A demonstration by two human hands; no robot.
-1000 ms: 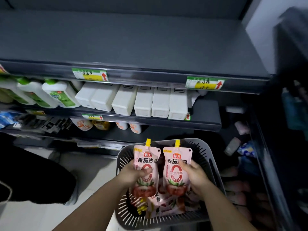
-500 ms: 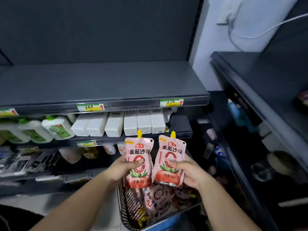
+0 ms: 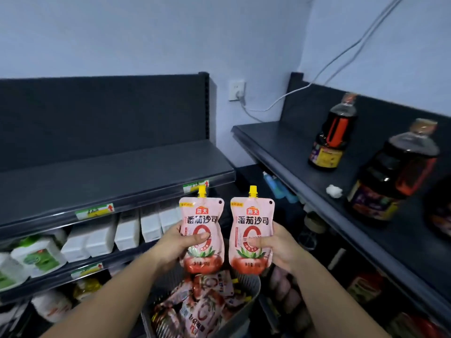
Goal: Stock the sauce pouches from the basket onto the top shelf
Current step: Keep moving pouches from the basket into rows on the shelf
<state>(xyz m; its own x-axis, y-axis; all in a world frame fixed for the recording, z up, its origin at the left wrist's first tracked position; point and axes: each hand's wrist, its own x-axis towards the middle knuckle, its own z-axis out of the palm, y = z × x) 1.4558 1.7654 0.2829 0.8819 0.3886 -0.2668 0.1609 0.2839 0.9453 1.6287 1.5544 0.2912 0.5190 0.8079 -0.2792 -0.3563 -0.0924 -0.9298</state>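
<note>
While my left hand and right hand each clasp one upright sauce pouch, left pouch and right pouch, above the basket, I judge this the carry step; next, stand both near the top shelf's bare front edge

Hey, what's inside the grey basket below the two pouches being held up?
The grey basket holds a loose heap of tomato sauce pouches, pink with yellow spouts, lying at mixed angles. How many lie there, and the basket floor, cannot be seen: the top pouches and both forearms cover them.
</note>
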